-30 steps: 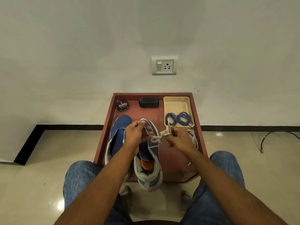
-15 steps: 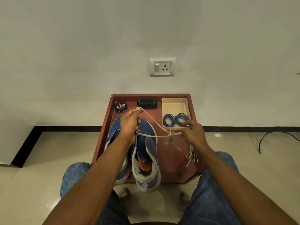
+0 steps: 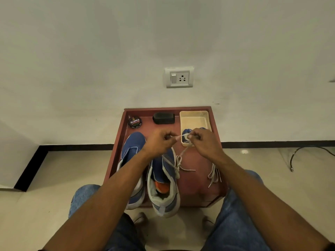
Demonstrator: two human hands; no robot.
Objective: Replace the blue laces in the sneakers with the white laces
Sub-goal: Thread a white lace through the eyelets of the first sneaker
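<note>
A: Nearest to us we see two knees in blue jeans (image 3: 235, 214), and between them the red-brown table (image 3: 197, 187).

B: On it we have two blue sneakers (image 3: 163, 178), heels toward us, side by side. The right one's heel hangs over the near edge.

A: A second white lace (image 3: 213, 173) lies loose by the table's right edge, partly under the right forearm.

B: Above the shoes, we see the left hand (image 3: 157, 144) with curled fingers pinching one end of a white lace (image 3: 178, 163). The right hand (image 3: 206, 144) pinches the same lace, just beside the left.

A: From there the lace drops in a tangle to the right sneaker's side.

B: Farther back we find the cream tray (image 3: 194, 116) with the blue laces (image 3: 186, 134), partly hidden by the right hand.

A: Then a black block (image 3: 164, 118), a polish tin (image 3: 134, 121), and a wall socket (image 3: 179, 77).
</note>
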